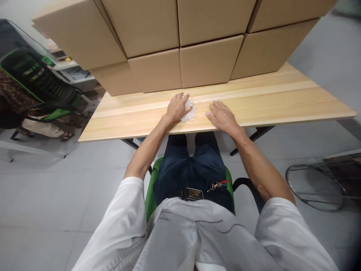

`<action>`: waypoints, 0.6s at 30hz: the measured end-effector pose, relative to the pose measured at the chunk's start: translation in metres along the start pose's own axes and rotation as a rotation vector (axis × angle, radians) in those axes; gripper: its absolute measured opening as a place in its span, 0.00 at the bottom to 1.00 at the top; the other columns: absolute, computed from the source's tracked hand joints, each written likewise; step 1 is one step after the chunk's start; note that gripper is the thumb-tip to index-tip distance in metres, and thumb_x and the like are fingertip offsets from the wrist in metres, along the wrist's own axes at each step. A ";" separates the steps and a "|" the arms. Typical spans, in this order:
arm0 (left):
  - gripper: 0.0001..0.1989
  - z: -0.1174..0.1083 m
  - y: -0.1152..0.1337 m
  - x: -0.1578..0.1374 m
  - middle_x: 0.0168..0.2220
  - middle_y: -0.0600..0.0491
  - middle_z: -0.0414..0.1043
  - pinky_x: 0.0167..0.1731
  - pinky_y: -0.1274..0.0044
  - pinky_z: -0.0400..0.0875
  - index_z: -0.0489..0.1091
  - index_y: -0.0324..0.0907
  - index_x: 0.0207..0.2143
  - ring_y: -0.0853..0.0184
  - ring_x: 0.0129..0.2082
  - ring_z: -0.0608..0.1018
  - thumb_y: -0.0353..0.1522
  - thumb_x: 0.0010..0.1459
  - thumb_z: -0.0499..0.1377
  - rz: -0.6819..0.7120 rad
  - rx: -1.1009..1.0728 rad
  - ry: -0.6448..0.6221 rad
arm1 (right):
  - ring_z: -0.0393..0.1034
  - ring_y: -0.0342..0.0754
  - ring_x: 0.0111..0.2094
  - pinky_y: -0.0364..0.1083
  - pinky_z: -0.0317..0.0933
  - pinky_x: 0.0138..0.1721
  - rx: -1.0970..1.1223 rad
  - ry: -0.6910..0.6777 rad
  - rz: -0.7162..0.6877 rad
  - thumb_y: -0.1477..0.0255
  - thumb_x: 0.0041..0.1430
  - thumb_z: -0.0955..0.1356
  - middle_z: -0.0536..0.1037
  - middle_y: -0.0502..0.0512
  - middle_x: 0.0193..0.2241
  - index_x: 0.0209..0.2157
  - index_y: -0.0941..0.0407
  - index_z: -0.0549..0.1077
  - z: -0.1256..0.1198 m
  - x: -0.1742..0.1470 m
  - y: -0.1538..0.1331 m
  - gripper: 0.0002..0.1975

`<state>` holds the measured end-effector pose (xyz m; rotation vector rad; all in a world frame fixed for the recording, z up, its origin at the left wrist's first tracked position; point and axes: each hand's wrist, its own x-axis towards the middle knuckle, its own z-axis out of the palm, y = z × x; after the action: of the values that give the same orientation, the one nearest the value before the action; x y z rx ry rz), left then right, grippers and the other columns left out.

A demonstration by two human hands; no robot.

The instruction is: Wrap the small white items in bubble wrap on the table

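Note:
On the wooden table, my left hand (177,108) presses down on a crumpled white tissue (189,113), with its fingers curved over it. Part of the tissue sticks out to the right of the thumb; the rest is hidden under the palm. My right hand (222,116) lies flat on the tabletop to the right, fingers stretched out and nothing held. A gap of bare wood separates that hand from the tissue.
Cardboard boxes (210,62) stand stacked in two rows along the back of the table (296,103). A person sits on a black and green chair (34,81) at the left. A metal ring-based stand (316,207) is on the floor at right.

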<state>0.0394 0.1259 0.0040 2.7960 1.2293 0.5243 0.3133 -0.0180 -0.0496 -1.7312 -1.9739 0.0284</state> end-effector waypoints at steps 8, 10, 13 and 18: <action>0.38 -0.008 0.006 0.005 0.90 0.30 0.70 0.95 0.50 0.59 0.75 0.39 0.87 0.37 0.92 0.71 0.40 0.82 0.70 0.000 0.048 -0.056 | 0.76 0.76 0.82 0.75 0.67 0.87 0.030 0.038 0.005 0.58 0.86 0.62 0.84 0.79 0.78 0.72 0.60 0.83 -0.002 0.004 -0.002 0.30; 0.38 -0.008 0.006 0.006 0.90 0.29 0.69 0.94 0.49 0.61 0.74 0.39 0.88 0.36 0.92 0.71 0.40 0.82 0.70 -0.001 0.045 -0.064 | 0.79 0.76 0.78 0.73 0.71 0.83 0.019 0.027 -0.002 0.59 0.85 0.62 0.87 0.80 0.74 0.66 0.59 0.85 -0.007 0.004 -0.006 0.28; 0.43 -0.005 0.000 0.007 0.91 0.28 0.67 0.92 0.50 0.65 0.72 0.40 0.89 0.36 0.92 0.72 0.45 0.81 0.73 -0.009 0.010 -0.078 | 0.82 0.76 0.72 0.72 0.74 0.78 0.001 0.025 0.018 0.60 0.84 0.62 0.89 0.80 0.69 0.61 0.57 0.86 -0.015 0.001 -0.015 0.24; 0.52 0.001 -0.023 0.008 0.92 0.31 0.66 0.94 0.48 0.58 0.72 0.48 0.89 0.38 0.95 0.66 0.69 0.78 0.68 -0.012 -0.278 0.073 | 0.82 0.75 0.70 0.69 0.72 0.78 -0.018 0.025 0.068 0.61 0.86 0.61 0.90 0.77 0.67 0.62 0.57 0.87 -0.022 -0.006 -0.028 0.25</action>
<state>0.0287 0.1478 0.0017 2.5566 1.0882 0.7399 0.2967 -0.0356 -0.0229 -1.8016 -1.9020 0.0119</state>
